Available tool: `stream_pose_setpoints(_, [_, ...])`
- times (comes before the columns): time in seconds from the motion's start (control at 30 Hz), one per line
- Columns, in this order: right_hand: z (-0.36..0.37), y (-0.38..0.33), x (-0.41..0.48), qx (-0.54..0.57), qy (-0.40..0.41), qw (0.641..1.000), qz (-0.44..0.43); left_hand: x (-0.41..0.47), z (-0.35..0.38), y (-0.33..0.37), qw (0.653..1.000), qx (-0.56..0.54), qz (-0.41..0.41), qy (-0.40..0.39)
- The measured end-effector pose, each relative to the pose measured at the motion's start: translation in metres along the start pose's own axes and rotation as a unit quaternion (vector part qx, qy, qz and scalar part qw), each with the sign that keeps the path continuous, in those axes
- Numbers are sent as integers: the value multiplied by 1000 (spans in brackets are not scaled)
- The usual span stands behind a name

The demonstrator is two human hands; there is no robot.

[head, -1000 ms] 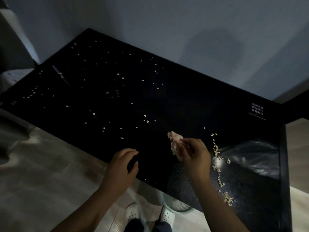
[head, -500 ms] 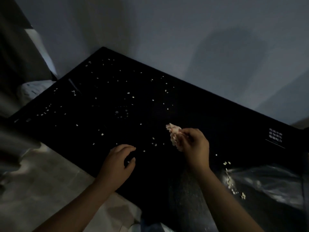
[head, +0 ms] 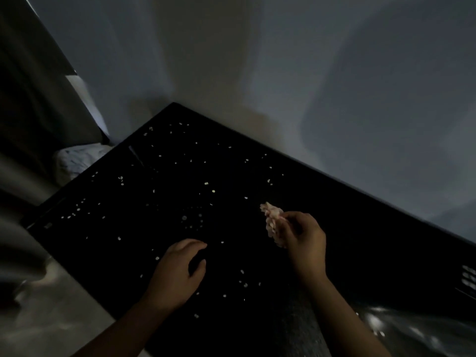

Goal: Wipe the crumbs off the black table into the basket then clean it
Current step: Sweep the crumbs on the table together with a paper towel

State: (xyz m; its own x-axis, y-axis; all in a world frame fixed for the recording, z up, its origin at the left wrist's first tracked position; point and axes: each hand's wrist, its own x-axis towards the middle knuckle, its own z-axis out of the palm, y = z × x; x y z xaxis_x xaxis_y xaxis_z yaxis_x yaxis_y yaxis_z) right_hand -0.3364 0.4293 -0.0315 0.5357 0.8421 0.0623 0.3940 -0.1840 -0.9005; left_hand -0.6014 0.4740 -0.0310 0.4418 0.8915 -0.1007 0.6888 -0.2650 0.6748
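Dim black table (head: 322, 202), pale crumbs (head: 206, 183) scattered, right hand (head: 304, 238) pinching crumpled cloth (head: 273, 220), left hand (head: 177, 271) loosely curled, empty

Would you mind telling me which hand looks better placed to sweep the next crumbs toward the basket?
Probably the right hand: it holds the crumpled cloth above the black table, with crumbs scattered to its left. The left hand is empty, curled, near the table's front edge.
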Motion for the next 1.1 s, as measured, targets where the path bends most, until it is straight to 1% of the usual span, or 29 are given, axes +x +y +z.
stream_pose_setpoints(0.1, [10, -6, 11, 6, -14, 1000, 0, 15, -9, -7, 1000, 4, -5, -2])
stream_pose_setpoints(0.23, [33, -26, 31, 7, -22, 999, -25, 36, -24, -18, 999, 19, -2, 30])
stream_pose_setpoints(0.33, [59, -43, 44, -1, -37, 998, -43, 48, -45, -32, 999, 13, -5, 33])
stream_pose_setpoints(0.57, [140, -85, 61, -62, -71, 992, -81, 73, -106, -106, 999, -18, 6, 40])
stream_pose_setpoints(0.73, [199, -111, 68, -68, -51, 994, -74, 100, -143, -155, 999, -38, 28, 8])
stream_pose_setpoints(0.93, [242, -125, 96, -101, -33, 992, -72, 140, -170, -173, 997, -69, 32, -20])
stream_pose_setpoints(1.1, [276, -131, 152, -164, -41, 980, -109, 187, -180, -196, 998, -64, 25, 5])
